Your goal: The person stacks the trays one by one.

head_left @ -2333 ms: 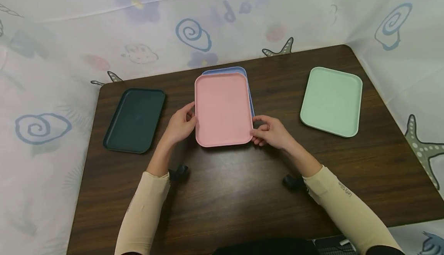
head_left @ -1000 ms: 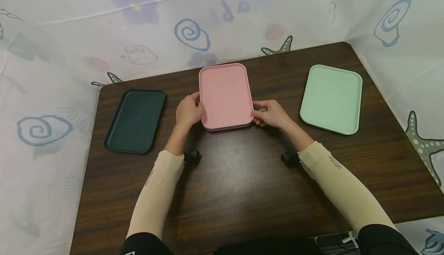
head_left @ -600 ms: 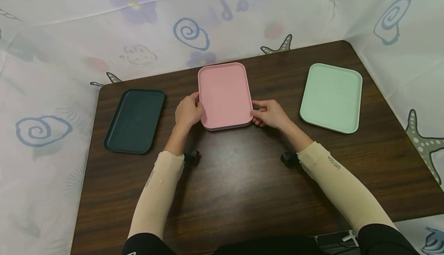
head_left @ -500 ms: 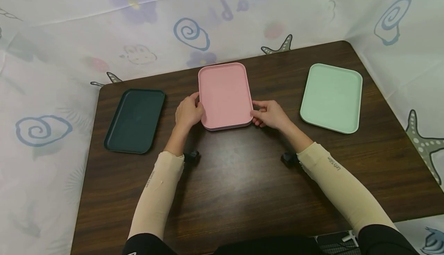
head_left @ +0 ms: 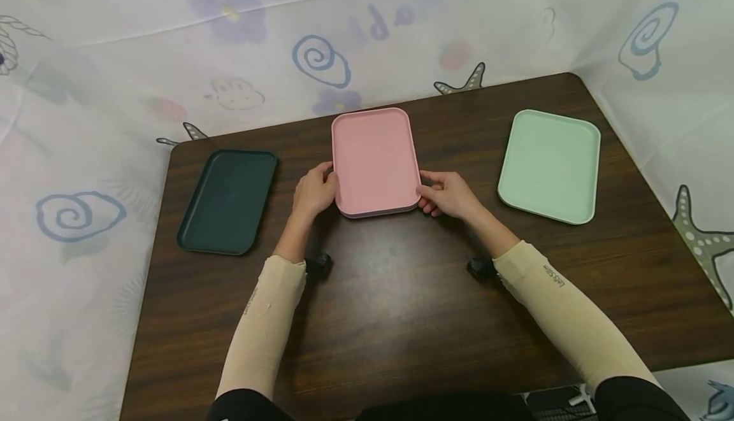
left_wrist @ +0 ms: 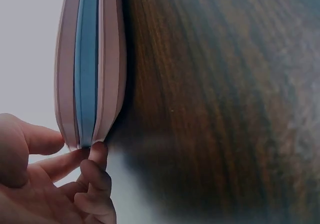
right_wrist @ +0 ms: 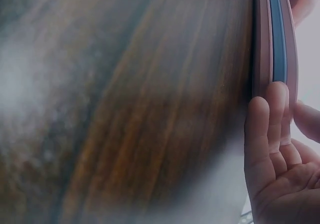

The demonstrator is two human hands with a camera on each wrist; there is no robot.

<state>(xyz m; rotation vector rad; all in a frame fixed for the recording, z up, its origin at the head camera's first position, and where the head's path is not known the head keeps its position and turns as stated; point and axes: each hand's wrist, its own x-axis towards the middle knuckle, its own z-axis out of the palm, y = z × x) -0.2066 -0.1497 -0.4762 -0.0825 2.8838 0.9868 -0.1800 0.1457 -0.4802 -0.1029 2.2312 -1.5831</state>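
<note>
Stack [head_left: 376, 163] now looks squared on the tabletop [head_left: 390, 319] between dark green tray [head_left: 227, 202] and light green tray [head_left: 549, 166], blue tray [left_wrist: 87, 59] no longer peeking past the pink top tray [head_left: 374, 153], my left hand [head_left: 314, 190] and right hand [head_left: 450, 195] pinching the stack's opposite sides.

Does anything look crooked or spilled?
The light green tray on the right looks crooked: its far edge slants against the back edge of the table. The pink-topped stack looks neat, and nothing's spilled.
</note>
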